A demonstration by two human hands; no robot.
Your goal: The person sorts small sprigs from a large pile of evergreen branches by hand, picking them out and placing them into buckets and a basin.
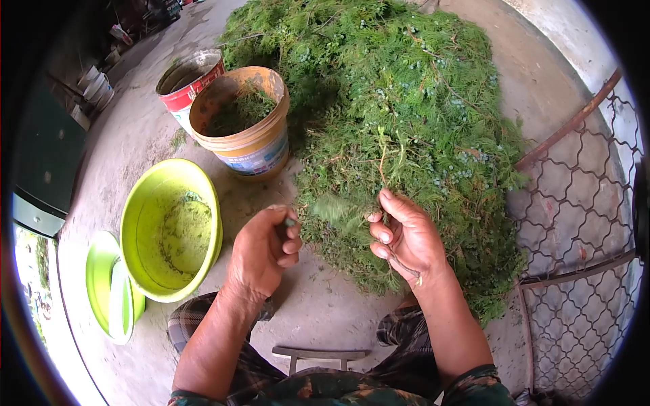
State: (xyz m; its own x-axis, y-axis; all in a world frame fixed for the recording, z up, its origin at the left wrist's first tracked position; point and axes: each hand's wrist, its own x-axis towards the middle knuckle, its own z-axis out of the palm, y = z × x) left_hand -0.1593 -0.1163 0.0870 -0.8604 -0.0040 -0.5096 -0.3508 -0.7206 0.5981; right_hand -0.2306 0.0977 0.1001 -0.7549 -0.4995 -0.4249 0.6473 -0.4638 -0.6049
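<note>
A: Where did we have our hands?

B: Close together, just below the middle. Our left hand (263,250) was curled into a loose fist, pinching a small dark green bit (290,222) (too little showed for us to name it).

A: And our right hand (409,237)?

B: Palm up, its fingers closed on a thin twig (384,169). The leafy tip stood up toward twelve o'clock, and the stem's lower end crossed our palm to the wrist. Between our hands hung a green blur.

A: What lay around us?

B: The heap of green branches (399,88), dotted with bluish berries, spread from twelve to four o'clock. At half past ten we had the yellow bucket (254,152) with greenery inside, and just behind it the red-and-white bucket (181,99).

A: Nine o'clock?

B: The lime basin (145,271), with fine debris on its bottom. At three we had the wire lattice (575,203); at six, a stool (318,354).
</note>
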